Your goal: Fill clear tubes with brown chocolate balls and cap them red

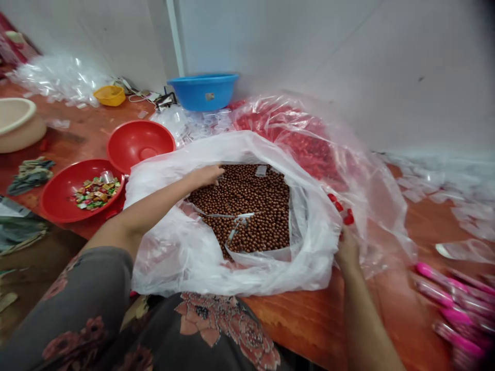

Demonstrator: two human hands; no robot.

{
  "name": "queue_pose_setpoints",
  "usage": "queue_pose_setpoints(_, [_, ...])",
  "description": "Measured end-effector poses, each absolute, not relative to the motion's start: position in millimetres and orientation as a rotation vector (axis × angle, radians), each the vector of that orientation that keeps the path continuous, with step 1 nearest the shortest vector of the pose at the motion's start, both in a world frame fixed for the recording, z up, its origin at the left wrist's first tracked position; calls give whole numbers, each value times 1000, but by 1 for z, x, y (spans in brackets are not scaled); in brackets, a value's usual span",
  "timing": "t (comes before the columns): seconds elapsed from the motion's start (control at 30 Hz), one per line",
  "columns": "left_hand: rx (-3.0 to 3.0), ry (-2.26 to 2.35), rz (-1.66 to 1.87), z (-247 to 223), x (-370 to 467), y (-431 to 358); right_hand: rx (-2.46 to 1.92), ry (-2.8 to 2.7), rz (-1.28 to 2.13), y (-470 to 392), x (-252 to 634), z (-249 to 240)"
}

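On the far left we see a beige basin (pixel 15 123), then two red bowls (pixel 83 193), the nearer holding sweets (pixel 96 192). Our left hand (pixel 204 175) rests half-curled on the brown beads (pixel 247 206) inside the bag (pixel 240 257) at centre. Right of it our right hand (pixel 347 247) pinches the bag's rim, a bag of red pieces (pixel 301 139) crowding behind and pink pens (pixel 452 304) lying far right.

My left hand (pixel 204 175) reaches forward on a bare, outstretched arm, fingers curled downward. My right hand (pixel 347 251) sits lower, wrist bent, its fingers hidden from me.
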State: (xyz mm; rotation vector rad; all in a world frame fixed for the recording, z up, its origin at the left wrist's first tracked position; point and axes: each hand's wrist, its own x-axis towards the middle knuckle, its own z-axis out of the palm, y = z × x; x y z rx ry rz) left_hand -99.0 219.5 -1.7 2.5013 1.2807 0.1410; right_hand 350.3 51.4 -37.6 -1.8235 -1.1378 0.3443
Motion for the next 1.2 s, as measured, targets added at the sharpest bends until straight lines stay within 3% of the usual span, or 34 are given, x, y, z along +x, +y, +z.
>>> queue_pose_setpoints(0.17, [2362,1497,119,-8,-118,183,-1609,-636,366,41,367,-61])
queue_pose_setpoints(0.37, [1690,1348,318,-18,-93,164,-1048,-453,608,14,320,-21])
queue_pose_setpoints(0.5, [1720,1374,418,-23,-48,159,-1047,-479,829,-2,263,2])
queue_pose_setpoints(0.73, [2020,1513,327,-21,-19,148,-1078,-425,1131,-10,211,-9])
queue_pose_setpoints(0.9, [1913,1296,255,-24,-37,151,-1047,-398,1198,-9,207,-9])
queue_pose_setpoints(1.2, [1613,1330,484,-50,2,166,-1060,-389,1267,-5,198,-12])
